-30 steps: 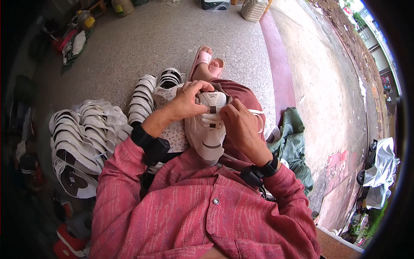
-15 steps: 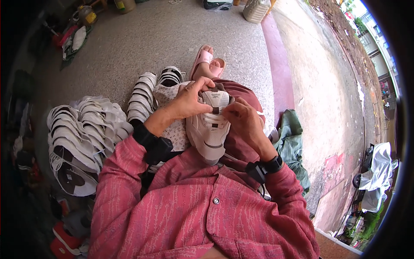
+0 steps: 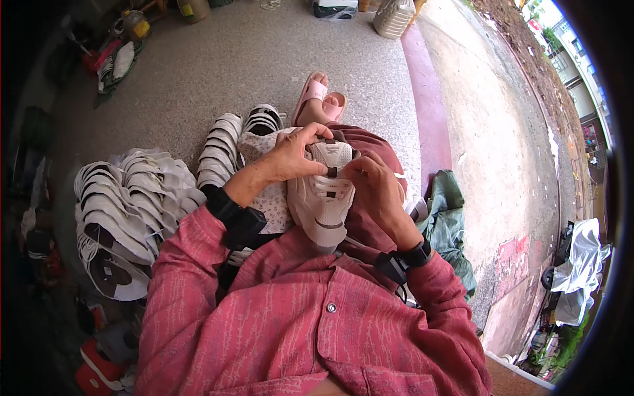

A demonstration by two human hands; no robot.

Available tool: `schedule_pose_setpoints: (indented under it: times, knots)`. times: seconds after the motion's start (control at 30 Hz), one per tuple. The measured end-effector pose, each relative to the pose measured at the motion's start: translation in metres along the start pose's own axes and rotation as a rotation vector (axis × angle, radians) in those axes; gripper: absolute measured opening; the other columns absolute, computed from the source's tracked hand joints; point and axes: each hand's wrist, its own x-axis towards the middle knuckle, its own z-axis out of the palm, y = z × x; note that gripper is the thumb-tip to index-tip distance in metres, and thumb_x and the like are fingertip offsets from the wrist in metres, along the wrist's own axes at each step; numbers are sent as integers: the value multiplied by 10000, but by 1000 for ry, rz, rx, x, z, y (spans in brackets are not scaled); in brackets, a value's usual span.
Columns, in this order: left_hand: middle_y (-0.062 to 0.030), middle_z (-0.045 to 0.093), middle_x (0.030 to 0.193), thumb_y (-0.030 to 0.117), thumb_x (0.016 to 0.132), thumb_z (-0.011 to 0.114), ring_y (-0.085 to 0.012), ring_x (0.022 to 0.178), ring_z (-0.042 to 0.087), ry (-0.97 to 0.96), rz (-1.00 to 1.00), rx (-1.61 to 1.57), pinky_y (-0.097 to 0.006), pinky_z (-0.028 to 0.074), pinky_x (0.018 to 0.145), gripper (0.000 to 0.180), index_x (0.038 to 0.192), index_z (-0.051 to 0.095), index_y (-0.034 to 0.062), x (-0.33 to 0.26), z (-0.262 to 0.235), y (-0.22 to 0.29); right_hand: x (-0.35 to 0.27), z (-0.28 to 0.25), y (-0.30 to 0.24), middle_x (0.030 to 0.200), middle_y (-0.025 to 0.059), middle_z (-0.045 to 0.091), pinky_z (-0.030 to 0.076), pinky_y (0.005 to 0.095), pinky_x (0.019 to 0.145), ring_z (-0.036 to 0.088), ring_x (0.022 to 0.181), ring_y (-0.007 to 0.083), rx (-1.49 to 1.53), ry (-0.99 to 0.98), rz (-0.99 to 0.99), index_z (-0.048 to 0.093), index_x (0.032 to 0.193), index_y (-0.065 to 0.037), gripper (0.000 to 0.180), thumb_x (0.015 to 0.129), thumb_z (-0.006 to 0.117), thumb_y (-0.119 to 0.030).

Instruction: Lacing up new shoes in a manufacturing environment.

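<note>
A white and beige sneaker upper (image 3: 319,212) lies over my lap with its toe toward my body and its tongue (image 3: 331,154) facing up. White laces cross its middle around a dark loop. My left hand (image 3: 294,156) holds the upper from the left, its thumb pressed on the tongue and its index finger at the collar. At the right eyelet edge my right hand (image 3: 378,178) is closed in a pinch. What sits between those fingertips is hidden by the fingers.
Stacked white shoe uppers (image 3: 125,211) stand at my left, with another row (image 3: 220,150) nearer my legs. A floral cloth (image 3: 267,208) covers my left thigh. Green sheeting (image 3: 446,218) lies at my right. A plastic jug (image 3: 394,18) stands at the far edge.
</note>
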Motion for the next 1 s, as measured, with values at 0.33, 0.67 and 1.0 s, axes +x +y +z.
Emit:
schedule_pose_setpoints:
  times: [0.33,0.67,1.0]
  knots:
    - [-73,589,1177,-15,701,733,-128,1058,565,-78,-82,-208,-264,467,912,625,1262,467,59,1,0,0,-7,4,-11,881,96,578,494,395,663,622,779,314,-324,37,-63,630,881,-71,52,842,628,-106]
    - [-72,546,1226,-50,701,696,-153,1173,513,-24,-66,-210,-267,481,912,674,1312,428,50,-6,5,1,-2,-2,-17,943,85,606,498,339,698,634,828,241,-194,-86,-25,643,959,-17,100,868,602,-23]
    - [-77,487,1295,-43,711,712,-168,1241,464,4,4,-29,-296,467,951,684,1321,419,60,-7,6,0,0,20,-8,896,101,652,508,309,654,662,727,217,-307,63,73,604,983,-33,97,888,594,-49]
